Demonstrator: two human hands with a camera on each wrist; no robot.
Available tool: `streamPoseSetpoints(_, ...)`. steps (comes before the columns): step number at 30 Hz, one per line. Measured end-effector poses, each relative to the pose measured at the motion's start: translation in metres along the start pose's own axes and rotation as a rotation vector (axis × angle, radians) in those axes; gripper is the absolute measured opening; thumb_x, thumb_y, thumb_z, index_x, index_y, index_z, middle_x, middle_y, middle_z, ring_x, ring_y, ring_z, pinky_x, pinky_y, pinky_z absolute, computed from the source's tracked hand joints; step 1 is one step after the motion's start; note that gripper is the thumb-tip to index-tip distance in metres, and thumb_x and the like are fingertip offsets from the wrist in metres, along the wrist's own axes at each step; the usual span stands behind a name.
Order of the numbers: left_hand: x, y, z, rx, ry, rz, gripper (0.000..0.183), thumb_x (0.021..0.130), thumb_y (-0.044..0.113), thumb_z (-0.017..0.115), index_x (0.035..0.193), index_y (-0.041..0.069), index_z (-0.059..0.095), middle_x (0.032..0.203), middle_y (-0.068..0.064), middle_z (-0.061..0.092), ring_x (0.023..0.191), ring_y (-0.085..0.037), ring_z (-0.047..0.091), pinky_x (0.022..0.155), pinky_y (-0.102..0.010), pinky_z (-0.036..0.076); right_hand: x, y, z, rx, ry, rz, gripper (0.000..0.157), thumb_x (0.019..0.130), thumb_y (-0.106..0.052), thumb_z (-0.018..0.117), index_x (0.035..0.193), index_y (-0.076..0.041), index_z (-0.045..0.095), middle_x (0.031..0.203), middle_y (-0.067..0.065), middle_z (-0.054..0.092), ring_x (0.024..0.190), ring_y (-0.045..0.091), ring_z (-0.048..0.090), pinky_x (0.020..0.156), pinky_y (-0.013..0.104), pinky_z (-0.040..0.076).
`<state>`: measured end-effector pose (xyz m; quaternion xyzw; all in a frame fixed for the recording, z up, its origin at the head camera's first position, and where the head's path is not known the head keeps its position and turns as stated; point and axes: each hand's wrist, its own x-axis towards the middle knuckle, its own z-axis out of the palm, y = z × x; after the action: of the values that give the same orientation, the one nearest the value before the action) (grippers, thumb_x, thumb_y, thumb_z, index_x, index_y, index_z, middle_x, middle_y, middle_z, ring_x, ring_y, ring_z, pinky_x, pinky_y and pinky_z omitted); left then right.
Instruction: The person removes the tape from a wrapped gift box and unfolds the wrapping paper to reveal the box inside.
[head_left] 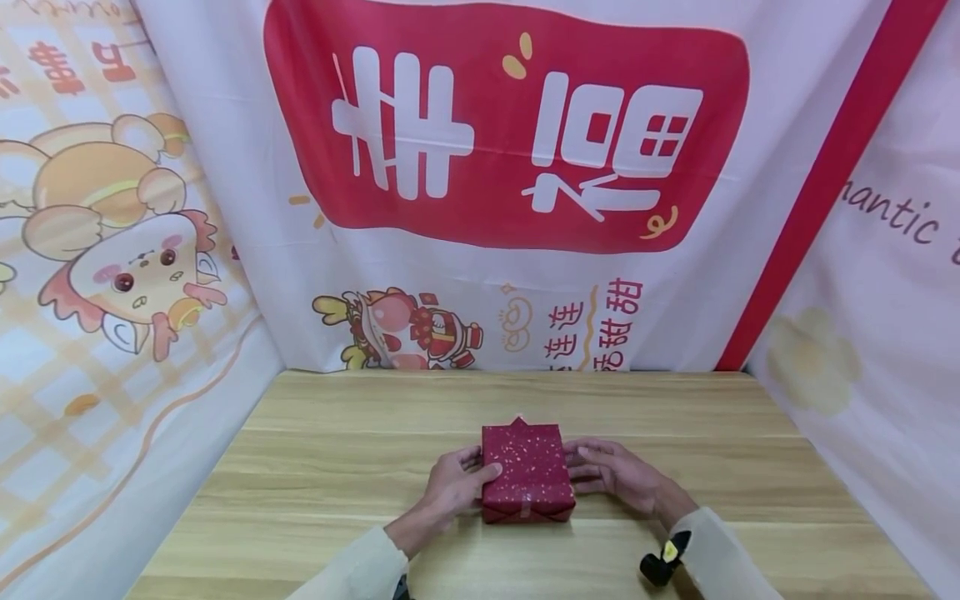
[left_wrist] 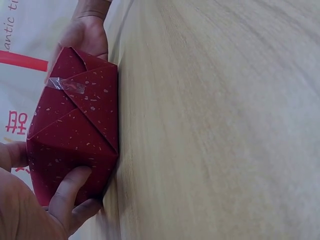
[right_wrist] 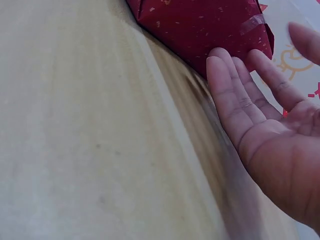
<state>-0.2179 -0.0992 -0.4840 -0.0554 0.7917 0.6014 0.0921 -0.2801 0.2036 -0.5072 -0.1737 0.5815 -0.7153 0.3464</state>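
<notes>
A gift box (head_left: pixel 527 462) wrapped in dark red, gold-flecked paper lies on the wooden table, with folded flaps and clear tape (left_wrist: pixel 67 85) on its near end. A small paper point sticks up beyond its far edge. My left hand (head_left: pixel 455 483) grips the box's left side, thumb on the top and fingers against the side face. On the other side, my right hand (head_left: pixel 617 475) has its fingers loosely extended, with the fingertips right at the box's side and the thumb held away from it. Another piece of tape (right_wrist: pixel 252 23) shows on that side.
The wooden table (head_left: pixel 337 475) extends around the box. Behind it hangs a printed cloth (head_left: pixel 495 275) with a large red panel, and similar cloths hang at the left (head_left: pixel 135 400) and right (head_left: pixel 862 275). A black wrist device (head_left: pixel 660 568) sits at the right sleeve.
</notes>
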Motion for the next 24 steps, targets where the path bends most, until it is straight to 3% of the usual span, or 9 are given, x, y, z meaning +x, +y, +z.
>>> streamPoseSetpoints(5,-0.002,0.001,0.003,-0.022,0.020,-0.006,0.076,0.086,0.029,0.074,0.148,0.001,0.039,0.150,-0.024,0.042,0.124,-0.040,0.057,0.094,-0.041,0.057,-0.001,0.002,0.005,-0.029,0.000,0.000,0.053,0.106,-0.028,0.041,0.150,0.000,0.031,0.146,0.018,0.049,0.128,0.027,0.056,0.108,0.045,0.048)
streamPoseSetpoints(9,-0.003,0.002,0.006,-0.037,0.033,-0.001,0.076,0.088,0.025,0.072,0.150,0.003,0.035,0.153,-0.025,0.037,0.119,-0.041,0.061,0.084,-0.037,0.061,-0.001,0.004,0.012,-0.106,0.059,0.019,0.063,0.104,-0.026,0.049,0.153,0.003,0.023,0.153,0.023,0.038,0.129,0.024,0.055,0.108,0.041,0.049)
streamPoseSetpoints(12,-0.003,0.002,0.007,-0.040,0.035,0.011,0.074,0.088,0.024,0.072,0.150,0.003,0.036,0.152,-0.025,0.038,0.122,-0.042,0.058,0.087,-0.038,0.060,0.000,0.004,0.019,-0.171,0.114,0.035,0.068,0.101,-0.025,0.056,0.152,0.005,0.023,0.154,0.027,0.033,0.127,0.024,0.056,0.105,0.040,0.051)
streamPoseSetpoints(20,-0.002,0.003,0.005,-0.028,0.046,0.006,0.078,0.087,0.025,0.074,0.149,0.000,0.035,0.150,-0.026,0.041,0.125,-0.042,0.055,0.099,-0.045,0.053,0.008,-0.002,0.041,-0.367,0.244,0.050,0.075,0.093,-0.030,0.068,0.148,0.007,0.032,0.142,0.027,0.047,0.114,0.024,0.060,0.090,0.038,0.060)
streamPoseSetpoints(24,0.000,0.005,0.002,-0.028,0.039,-0.004,0.081,0.085,0.026,0.075,0.150,0.001,0.033,0.150,-0.026,0.041,0.122,-0.041,0.058,0.093,-0.042,0.058,0.010,-0.005,0.044,-0.372,0.280,0.068,0.076,0.091,-0.028,0.070,0.148,0.007,0.034,0.141,0.026,0.049,0.112,0.022,0.061,0.088,0.037,0.060)
